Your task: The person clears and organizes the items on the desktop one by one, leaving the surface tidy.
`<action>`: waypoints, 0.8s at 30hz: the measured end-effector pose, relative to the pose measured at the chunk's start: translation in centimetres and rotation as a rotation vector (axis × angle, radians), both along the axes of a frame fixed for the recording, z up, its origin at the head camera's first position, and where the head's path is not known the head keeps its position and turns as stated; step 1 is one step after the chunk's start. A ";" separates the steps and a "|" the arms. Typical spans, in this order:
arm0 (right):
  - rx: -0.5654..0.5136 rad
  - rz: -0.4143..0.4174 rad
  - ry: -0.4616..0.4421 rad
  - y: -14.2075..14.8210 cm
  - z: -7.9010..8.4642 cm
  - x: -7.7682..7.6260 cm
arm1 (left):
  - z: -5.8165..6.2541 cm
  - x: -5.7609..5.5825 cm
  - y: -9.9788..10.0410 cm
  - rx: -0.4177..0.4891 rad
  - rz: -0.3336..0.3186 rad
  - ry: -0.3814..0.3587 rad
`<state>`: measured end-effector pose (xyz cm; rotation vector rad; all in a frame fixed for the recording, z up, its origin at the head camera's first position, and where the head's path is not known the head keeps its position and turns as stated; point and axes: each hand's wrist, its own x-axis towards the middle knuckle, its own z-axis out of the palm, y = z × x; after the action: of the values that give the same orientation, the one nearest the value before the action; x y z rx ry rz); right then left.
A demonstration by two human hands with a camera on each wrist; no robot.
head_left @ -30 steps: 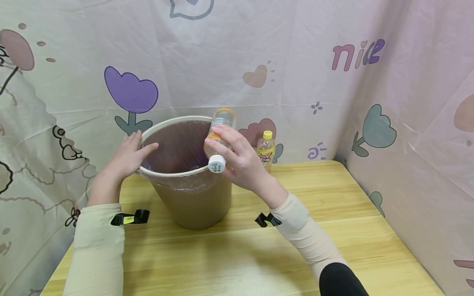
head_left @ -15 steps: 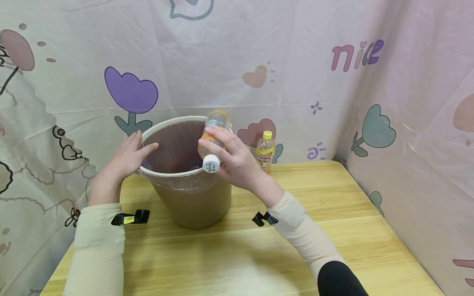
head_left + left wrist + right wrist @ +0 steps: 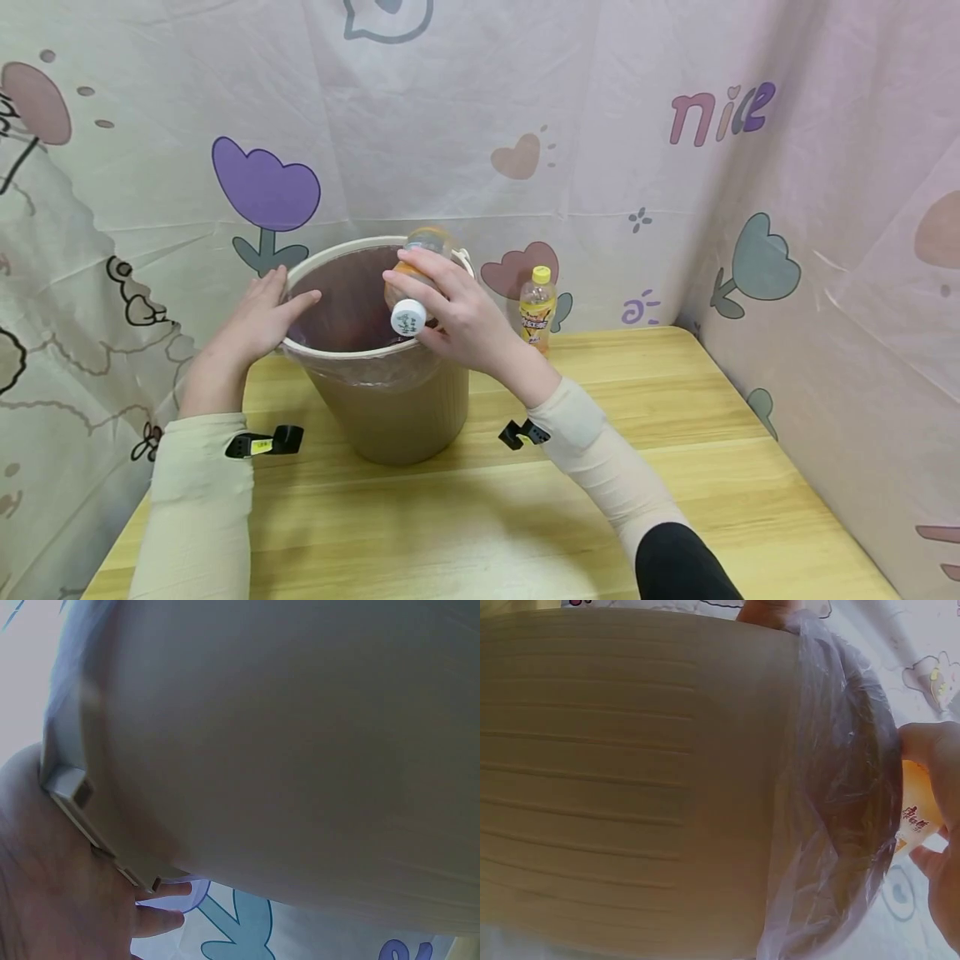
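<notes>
In the head view my right hand (image 3: 468, 321) grips a clear plastic drink bottle (image 3: 399, 292) with an orange label and a white cap marked with handwriting. The bottle lies tilted above the mouth of a brown trash can (image 3: 390, 417), its cap end toward me. In the right wrist view the bottle's orange label (image 3: 916, 814) shows between my thumb and fingers, just past the can's rim. My left hand (image 3: 258, 321) rests on the left of the can's pale rim, fingers straight and thumb reaching over the opening. A thin clear liner (image 3: 825, 795) folds over that rim.
A second bottle (image 3: 537, 312), with a yellow cap and yellow label, stands upright on the wooden table (image 3: 600, 467) right of the can. A printed cloth (image 3: 600, 125) hangs behind and along both sides.
My right hand has moved left and slightly down with the bottle, bringing it farther over the can's opening. The left hand and the can have stayed in place.
</notes>
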<state>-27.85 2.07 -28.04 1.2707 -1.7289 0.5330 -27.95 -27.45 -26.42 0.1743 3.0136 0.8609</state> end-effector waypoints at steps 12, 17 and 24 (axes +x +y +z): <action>0.068 -0.041 -0.058 -1.6 1.0 -1.0 | -0.1 -0.1 0.1 0.009 0.005 0.010; 0.108 -0.035 -0.090 -2.1 1.6 -1.3 | -0.2 -0.1 0.1 0.015 0.001 0.009; 0.164 -0.072 -0.108 -2.7 2.4 -2.1 | -0.2 -0.2 0.1 0.014 0.007 0.001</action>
<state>-29.95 -0.64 -25.63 1.3081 -1.9340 0.4326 -28.19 -27.39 -26.65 0.1650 3.0120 0.8825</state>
